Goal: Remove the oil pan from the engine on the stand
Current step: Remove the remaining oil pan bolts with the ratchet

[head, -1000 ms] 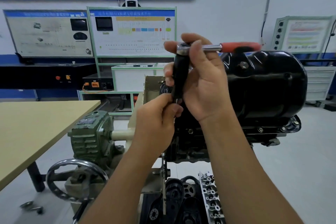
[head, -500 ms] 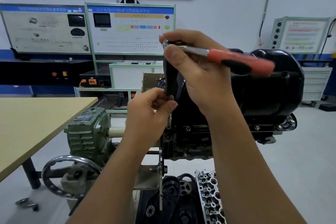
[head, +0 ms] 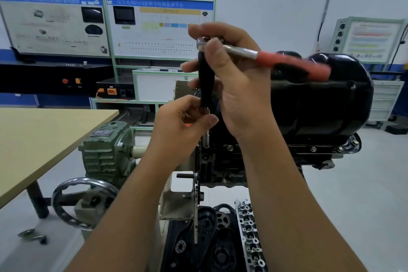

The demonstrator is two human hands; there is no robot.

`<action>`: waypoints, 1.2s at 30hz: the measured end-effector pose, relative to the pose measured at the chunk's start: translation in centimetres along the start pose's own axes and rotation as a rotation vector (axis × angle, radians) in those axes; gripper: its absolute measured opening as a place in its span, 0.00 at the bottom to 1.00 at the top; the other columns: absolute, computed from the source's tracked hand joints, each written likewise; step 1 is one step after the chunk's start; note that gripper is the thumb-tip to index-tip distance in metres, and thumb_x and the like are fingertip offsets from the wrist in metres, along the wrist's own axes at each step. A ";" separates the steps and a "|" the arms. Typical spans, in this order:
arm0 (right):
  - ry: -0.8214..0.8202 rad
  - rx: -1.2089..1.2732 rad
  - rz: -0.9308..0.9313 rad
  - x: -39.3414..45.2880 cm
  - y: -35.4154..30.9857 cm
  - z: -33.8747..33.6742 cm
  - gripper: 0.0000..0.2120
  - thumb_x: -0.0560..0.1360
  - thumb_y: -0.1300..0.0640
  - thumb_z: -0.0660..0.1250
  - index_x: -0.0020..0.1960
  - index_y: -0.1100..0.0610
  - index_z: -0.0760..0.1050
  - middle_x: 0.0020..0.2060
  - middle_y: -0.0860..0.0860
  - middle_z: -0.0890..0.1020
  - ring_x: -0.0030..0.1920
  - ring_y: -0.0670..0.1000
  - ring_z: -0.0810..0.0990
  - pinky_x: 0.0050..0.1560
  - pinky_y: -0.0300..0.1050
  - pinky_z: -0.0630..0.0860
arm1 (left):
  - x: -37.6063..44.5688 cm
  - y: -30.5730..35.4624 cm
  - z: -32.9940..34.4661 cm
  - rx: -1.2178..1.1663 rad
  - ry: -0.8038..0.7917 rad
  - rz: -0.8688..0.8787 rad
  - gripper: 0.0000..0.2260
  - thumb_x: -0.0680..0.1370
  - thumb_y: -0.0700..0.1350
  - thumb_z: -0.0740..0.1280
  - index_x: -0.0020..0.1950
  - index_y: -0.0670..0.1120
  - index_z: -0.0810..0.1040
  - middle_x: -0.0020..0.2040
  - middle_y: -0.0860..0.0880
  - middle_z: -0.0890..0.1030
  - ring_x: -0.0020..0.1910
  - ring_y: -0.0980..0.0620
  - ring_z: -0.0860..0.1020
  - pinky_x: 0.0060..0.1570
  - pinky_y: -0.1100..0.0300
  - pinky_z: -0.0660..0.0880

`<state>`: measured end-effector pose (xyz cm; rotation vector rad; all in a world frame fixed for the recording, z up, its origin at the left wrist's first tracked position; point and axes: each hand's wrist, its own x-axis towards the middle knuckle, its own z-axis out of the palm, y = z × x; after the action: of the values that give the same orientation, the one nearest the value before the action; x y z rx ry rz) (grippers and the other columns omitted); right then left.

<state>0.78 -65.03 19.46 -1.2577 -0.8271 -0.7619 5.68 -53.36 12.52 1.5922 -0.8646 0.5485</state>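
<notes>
Closest to you, low down below the engine (head: 223,161), dark engine parts (head: 205,247) and a silver cylinder head (head: 250,234) lie on the floor. To the left of the engine sits a round hand wheel (head: 85,202) with a green gearbox (head: 108,150) just above it.

Your two arms reach up in front of the engine. Your left hand (head: 183,126) is curled, and its fingers pinch the bottom end of a long black socket bar (head: 206,81). A thin silver piece pokes down from that bar toward the edge of the engine; you cannot tell if it touches a bolt. Your right hand (head: 238,79) is wrapped around the top of the same bar, with its thumb pressed on the shiny head of the ratchet (head: 254,54). The ratchet's red handle sticks out to the right, across the front of the oil pan (head: 326,104).

The oil pan is the big shiny black tub on top of the engine, just behind your right hand. It sits on the engine, and a row of small bolts (head: 313,149) shows along its bottom edge.

To the left of the engine is a tan bench (head: 44,139). Farther back, behind the engine, stand white teaching boards (head: 159,28) with screens on them, and a white box sits under the middle board. A smaller board (head: 371,40) stands far off to the right of the engine, against the white wall.
</notes>
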 end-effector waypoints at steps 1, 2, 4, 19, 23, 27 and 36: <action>0.003 0.075 0.052 -0.1 -0.1 0.1 0.07 0.84 0.59 0.64 0.61 0.56 0.76 0.61 0.60 0.83 0.43 0.61 0.84 0.40 0.52 0.80 | 0.0 -0.1 -0.3 0.022 -0.040 -0.009 0.06 0.74 0.37 0.77 0.49 0.41 0.82 0.39 0.48 0.83 0.39 0.49 0.82 0.42 0.43 0.83; 0.010 0.145 0.101 -0.1 -0.1 0.2 0.08 0.85 0.58 0.61 0.62 0.57 0.75 0.60 0.60 0.83 0.41 0.60 0.83 0.38 0.50 0.79 | 0.0 -0.3 -0.4 0.065 -0.086 -0.021 0.05 0.75 0.37 0.77 0.48 0.42 0.82 0.39 0.50 0.83 0.40 0.49 0.83 0.43 0.44 0.83; 0.018 0.220 0.147 -0.2 -0.1 0.1 0.08 0.85 0.57 0.59 0.61 0.58 0.74 0.58 0.60 0.83 0.39 0.59 0.81 0.37 0.48 0.77 | -0.3 -0.5 -0.5 0.150 -0.168 -0.053 0.04 0.76 0.38 0.76 0.46 0.44 0.83 0.39 0.52 0.83 0.40 0.50 0.83 0.44 0.45 0.83; -0.070 0.105 0.112 -0.1 -0.7 -1.0 0.05 0.83 0.58 0.64 0.58 0.55 0.77 0.62 0.59 0.83 0.44 0.61 0.84 0.43 0.53 0.79 | -1.1 -1.2 -0.3 0.467 -0.259 -0.101 0.10 0.71 0.44 0.80 0.40 0.53 0.79 0.34 0.58 0.80 0.34 0.58 0.76 0.40 0.54 0.78; -0.071 0.038 0.066 -0.1 -0.6 -0.5 0.05 0.83 0.61 0.64 0.57 0.56 0.77 0.60 0.60 0.83 0.43 0.62 0.84 0.42 0.56 0.80 | -1.2 -1.3 0.2 0.463 -0.212 -0.100 0.08 0.72 0.43 0.79 0.43 0.49 0.80 0.35 0.55 0.80 0.35 0.55 0.77 0.40 0.55 0.78; -0.058 -0.027 0.019 0.0 -0.5 0.0 0.05 0.83 0.63 0.65 0.57 0.58 0.77 0.60 0.62 0.83 0.42 0.63 0.85 0.41 0.59 0.80 | -1.4 -1.2 0.9 0.507 -0.147 -0.083 0.09 0.72 0.43 0.79 0.43 0.46 0.80 0.36 0.53 0.80 0.37 0.51 0.77 0.41 0.54 0.78; -0.096 0.151 0.109 -0.2 -0.3 0.3 0.08 0.84 0.62 0.61 0.62 0.60 0.71 0.60 0.63 0.82 0.39 0.60 0.80 0.38 0.53 0.76 | -1.2 -0.9 0.3 0.397 -0.134 -0.012 0.07 0.76 0.46 0.76 0.44 0.42 0.84 0.36 0.47 0.82 0.38 0.46 0.80 0.42 0.48 0.78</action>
<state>0.41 -64.74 19.45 -1.2005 -0.8703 -0.5444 5.57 -53.32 10.99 2.0125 -0.8820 0.6387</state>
